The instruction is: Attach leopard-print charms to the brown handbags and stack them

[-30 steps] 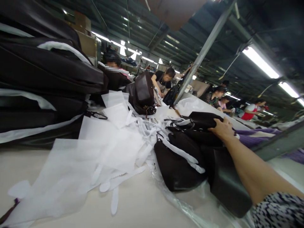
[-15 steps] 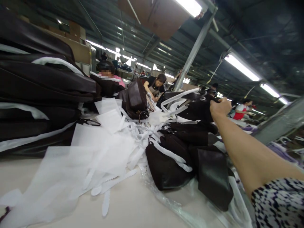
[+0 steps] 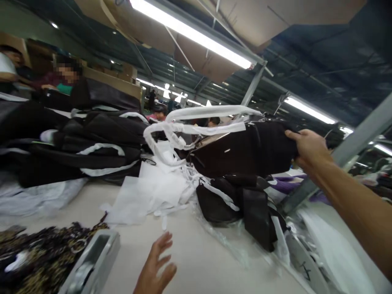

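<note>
A dark bag was gripped, raised, by the right hand at three o'clock; the left hand was spread empty at seven; stacked bags were left unheld at nine.

White-wrapped handles, dark brown bag

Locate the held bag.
In the head view, the held bag is right of centre, its right end in the right hand, just above the dark bags on the table.
</note>
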A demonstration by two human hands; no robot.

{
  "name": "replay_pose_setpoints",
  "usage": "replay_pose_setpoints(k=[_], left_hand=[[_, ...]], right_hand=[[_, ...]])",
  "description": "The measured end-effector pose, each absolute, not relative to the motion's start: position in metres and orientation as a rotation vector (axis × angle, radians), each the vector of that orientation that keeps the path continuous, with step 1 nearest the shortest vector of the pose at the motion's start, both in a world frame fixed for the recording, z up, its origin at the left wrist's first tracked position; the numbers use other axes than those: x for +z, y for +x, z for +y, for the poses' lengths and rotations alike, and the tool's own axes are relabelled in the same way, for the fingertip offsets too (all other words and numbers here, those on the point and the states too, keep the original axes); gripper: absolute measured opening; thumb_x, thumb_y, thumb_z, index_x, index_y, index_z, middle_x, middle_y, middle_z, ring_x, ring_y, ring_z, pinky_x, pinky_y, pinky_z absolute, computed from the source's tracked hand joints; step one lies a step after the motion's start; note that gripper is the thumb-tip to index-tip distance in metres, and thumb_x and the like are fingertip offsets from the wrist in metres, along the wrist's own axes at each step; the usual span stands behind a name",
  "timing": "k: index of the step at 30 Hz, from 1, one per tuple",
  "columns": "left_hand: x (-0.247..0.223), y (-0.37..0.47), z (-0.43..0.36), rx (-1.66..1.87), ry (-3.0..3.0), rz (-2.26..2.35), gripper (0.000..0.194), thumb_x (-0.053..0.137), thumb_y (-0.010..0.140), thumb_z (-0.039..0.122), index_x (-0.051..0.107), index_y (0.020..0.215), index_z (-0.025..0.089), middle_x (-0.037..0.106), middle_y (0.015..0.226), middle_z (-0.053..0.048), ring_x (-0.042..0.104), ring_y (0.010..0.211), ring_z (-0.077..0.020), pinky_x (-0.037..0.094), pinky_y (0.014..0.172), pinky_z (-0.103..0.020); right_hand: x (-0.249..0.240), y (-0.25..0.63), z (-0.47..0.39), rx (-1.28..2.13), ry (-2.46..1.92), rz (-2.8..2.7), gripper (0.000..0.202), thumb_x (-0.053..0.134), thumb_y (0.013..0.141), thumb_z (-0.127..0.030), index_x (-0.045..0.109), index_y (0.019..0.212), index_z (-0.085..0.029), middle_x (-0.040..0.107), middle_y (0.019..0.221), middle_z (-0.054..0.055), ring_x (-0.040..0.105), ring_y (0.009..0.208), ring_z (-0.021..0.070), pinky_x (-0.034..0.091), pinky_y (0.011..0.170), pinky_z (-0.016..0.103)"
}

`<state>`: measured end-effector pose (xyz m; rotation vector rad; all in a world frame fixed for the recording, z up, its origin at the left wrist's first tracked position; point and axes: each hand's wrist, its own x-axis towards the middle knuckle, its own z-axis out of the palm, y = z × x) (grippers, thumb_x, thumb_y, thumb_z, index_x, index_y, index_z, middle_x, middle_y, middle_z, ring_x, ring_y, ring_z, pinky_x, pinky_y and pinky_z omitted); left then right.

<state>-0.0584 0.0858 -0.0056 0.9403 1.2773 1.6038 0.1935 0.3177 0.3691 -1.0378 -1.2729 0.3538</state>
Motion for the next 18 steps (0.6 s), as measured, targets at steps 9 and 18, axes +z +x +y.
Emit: replay_pose_setpoints(k=[9,18], left_hand=[[0.064,-0.08,0.041,1.656,1.007,1.133,0.073,0.054,0.085,0.057,0.029,0.144,0.022,0.053,0.135,-0.015,0.05,0.127,-0.0271,0.039,0.108,-0.042],[0.145,-0.087,-0.003,0.527,1.946,1.049,0.033,0.06,0.083,0.031,0.065,0.115,0.025,0.073,0.101,-0.006,0.067,0.096,-0.0236,0.05,0.088,-0.036]], right_hand=[[0.177,0.198,0.109,1.255,-1.18,-0.946,0.019,0.077,0.07,-0.016,0.062,0.082,-0.017,0.069,0.072,-0.001,0.064,0.055,0.0126,0.056,0.055,0.02],[0.05,0.246,0.028,1.782,-1.103,-0.512,0.024,0.077,0.071,-0.019,0.071,0.094,-0.017,0.074,0.095,0.004,0.071,0.086,0.0207,0.059,0.083,0.03]])
